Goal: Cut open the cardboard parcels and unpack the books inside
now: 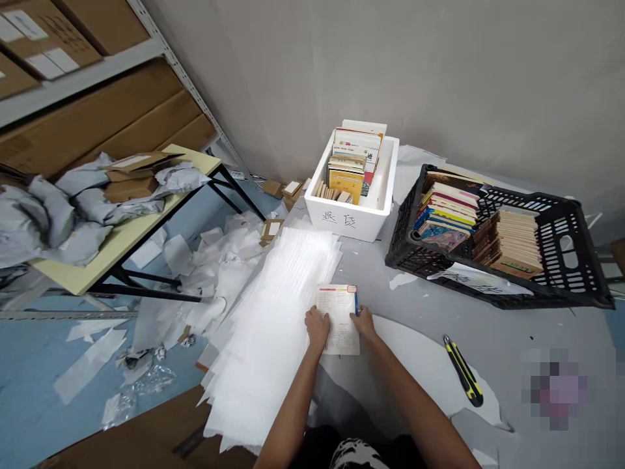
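Observation:
A book [340, 319] with a pale printed cover and a blue edge at its right is between my two hands, over the grey table. My left hand [317, 326] grips its left side, thumb on the cover. On the right side my right hand [364, 322] holds it, with the thumb at the edge. Just left of the book spreads a fanned stack of white foam sheets [273, 326], partly under my left arm. To the right, a yellow and black utility knife [463, 371] lies on a white sheet [415, 345].
A white foam box [349, 221] of books stands behind. Right of it sits a black plastic crate [566, 247] with book stacks. At left are a yellow-topped table [92, 273] with grey parcels, shelves of cartons [112, 130], and scattered wrapping [224, 260] on the blue floor.

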{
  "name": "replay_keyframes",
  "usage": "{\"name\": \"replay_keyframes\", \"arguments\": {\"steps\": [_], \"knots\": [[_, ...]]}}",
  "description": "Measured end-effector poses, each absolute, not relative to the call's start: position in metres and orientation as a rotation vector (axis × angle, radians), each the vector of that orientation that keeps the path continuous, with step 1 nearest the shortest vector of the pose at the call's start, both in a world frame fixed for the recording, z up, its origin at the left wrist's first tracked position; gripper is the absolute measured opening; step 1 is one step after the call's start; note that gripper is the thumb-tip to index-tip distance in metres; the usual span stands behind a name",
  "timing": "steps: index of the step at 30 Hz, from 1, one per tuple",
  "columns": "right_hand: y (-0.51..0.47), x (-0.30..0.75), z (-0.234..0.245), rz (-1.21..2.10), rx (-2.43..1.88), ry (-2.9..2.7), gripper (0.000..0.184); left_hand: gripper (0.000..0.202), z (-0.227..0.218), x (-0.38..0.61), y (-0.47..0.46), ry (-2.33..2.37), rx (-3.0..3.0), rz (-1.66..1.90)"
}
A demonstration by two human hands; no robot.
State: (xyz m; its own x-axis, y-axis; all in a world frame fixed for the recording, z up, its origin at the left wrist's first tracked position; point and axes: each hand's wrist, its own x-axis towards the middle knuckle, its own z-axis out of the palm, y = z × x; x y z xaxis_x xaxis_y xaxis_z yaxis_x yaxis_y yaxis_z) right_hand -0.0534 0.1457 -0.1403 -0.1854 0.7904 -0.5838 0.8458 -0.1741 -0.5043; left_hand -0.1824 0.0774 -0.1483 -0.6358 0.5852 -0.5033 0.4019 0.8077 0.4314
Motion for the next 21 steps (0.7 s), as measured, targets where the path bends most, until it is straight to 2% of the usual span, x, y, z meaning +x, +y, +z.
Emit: {"name": "replay_keyframes", "arguments": {"steps": [4, 7, 11, 15, 17, 19, 21], "knots": [[0.153, -0.046, -0.125, -1.460, 1.913, 1.997, 0.024, 0.036, -0.138, -0.174, 0.080, 2.245, 0.741, 0.440], [0.146, -0.050, -0.099, -1.528, 1.850, 2.102, 0.024, 0.032, -0.113, -0.163, 0.084, 2.147, 0.817, 0.544], [0.126, -0.064, -0.058, -1.568, 1.731, 2.286, 0.031, 0.040, -0.065, -0.157, 0.089, 1.798, 0.858, 0.891], [0.116, -0.070, -0.026, -1.470, 1.525, 2.532, 0.050, 0.055, -0.034, -0.168, 0.091, 1.381, 0.481, 1.261], [0.122, -0.065, -0.019, -1.408, 1.470, 2.697, 0.051, 0.060, -0.028, -0.176, 0.091, 1.278, 0.320, 1.355], [0.137, -0.056, -0.019, -1.344, 1.579, 2.856, 0.050, 0.061, -0.024, -0.184, 0.092, 1.203, 0.270, 1.395], [0.158, -0.044, -0.021, -1.336, 1.892, 2.840, 0.053, 0.061, -0.020, -0.190, 0.094, 1.182, 0.282, 1.384]]}}
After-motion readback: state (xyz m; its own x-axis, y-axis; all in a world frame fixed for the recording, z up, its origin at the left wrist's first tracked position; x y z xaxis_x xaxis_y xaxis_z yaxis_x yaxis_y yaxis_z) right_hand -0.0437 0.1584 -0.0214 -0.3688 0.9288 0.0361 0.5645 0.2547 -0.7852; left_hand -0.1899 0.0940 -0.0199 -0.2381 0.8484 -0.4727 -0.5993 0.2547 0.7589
